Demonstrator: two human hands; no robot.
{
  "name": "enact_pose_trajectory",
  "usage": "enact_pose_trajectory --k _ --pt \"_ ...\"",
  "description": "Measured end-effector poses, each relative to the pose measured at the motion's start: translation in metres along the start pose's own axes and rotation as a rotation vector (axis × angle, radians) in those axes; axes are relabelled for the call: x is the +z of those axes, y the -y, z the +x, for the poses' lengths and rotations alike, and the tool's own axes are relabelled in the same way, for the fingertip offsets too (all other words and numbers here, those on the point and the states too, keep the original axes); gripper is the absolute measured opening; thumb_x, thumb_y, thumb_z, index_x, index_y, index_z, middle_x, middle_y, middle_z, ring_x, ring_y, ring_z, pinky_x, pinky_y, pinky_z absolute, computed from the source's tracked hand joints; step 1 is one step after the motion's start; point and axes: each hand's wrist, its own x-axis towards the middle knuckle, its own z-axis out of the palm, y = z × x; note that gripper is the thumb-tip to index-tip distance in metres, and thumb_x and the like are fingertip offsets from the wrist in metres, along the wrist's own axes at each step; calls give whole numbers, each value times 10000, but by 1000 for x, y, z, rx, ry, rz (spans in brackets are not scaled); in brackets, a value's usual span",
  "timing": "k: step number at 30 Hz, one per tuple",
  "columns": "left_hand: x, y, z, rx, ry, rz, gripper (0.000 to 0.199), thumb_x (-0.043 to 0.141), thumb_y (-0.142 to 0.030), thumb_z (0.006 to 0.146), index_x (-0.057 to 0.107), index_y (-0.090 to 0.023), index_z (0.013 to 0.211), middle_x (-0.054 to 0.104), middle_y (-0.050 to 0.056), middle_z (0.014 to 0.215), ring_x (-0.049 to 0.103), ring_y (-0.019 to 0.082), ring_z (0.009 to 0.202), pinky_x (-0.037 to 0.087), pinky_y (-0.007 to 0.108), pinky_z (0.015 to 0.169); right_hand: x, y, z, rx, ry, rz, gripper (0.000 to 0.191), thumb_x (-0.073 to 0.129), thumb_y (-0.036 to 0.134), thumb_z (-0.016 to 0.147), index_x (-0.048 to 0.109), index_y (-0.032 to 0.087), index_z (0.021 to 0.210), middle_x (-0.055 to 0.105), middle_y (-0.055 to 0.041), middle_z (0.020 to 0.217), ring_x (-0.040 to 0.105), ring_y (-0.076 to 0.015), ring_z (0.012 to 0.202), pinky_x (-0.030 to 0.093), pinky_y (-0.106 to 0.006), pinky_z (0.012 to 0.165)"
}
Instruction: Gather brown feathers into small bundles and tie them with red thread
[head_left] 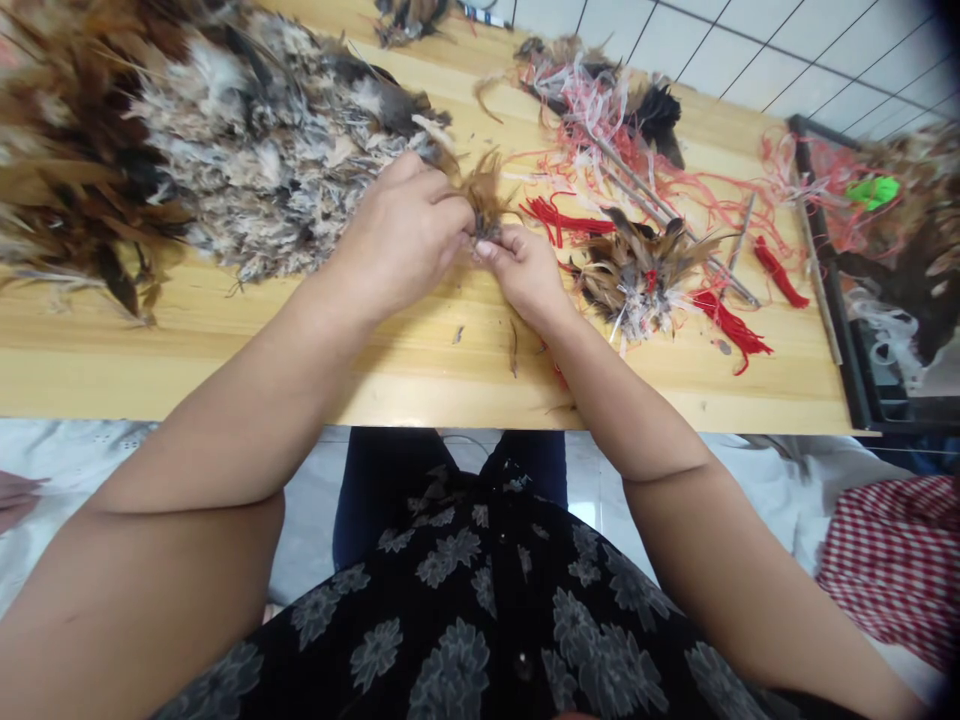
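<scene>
Well, the small brown feather tuft [486, 195] is up off the table [225, 375], above its middle, pinched between my two hands. My left hand [397, 235] is curled nearly shut, its fingers wrapped around the base of the tuft. My right hand [523, 275] is closed to a tight pinch, gripping the tuft from the other side. Toward the table's left end, just beside my left hand, lies a big grey-and-brown feather bundle [262, 140], with a browner one [67, 130] past it. Toward the right end sits a tied feather bunch [637, 280], among red cord [731, 325] and thin metal rods [637, 185] — loose red strands run all through them. At the table's right end stands a black frame [825, 270].
</scene>
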Motion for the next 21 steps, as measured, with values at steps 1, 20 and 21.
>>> enact_pose_trajectory --k 1,20,21 --pt "-2 0 0 -14 -4 11 441 484 -485 1157 847 -300 1326 812 168 1306 625 457 1399 451 713 1304 0 -1 1 1 -7 29 363 849 517 1084 715 247 883 744 -15 943 726 -235 1028 645 -471 1205" --pt "-14 5 -10 -181 -180 -65 451 536 -467 1163 901 -214 1243 809 130 1170 703 346 1188 570 520 1134 -3 -1 0 19 -63 215 518 639 661 1196 707 198 974 745 -17 994 791 -220 1188 666 -499 1240" --pt "-11 5 -8 -173 -168 -89 439 557 -459 1162 901 -205 1261 806 131 1177 709 341 1174 564 506 1135 -2 -3 1 17 -62 207 485 650 620 1201 708 195 975 752 -16 1007 791 -214 1170 665 -491 1238"
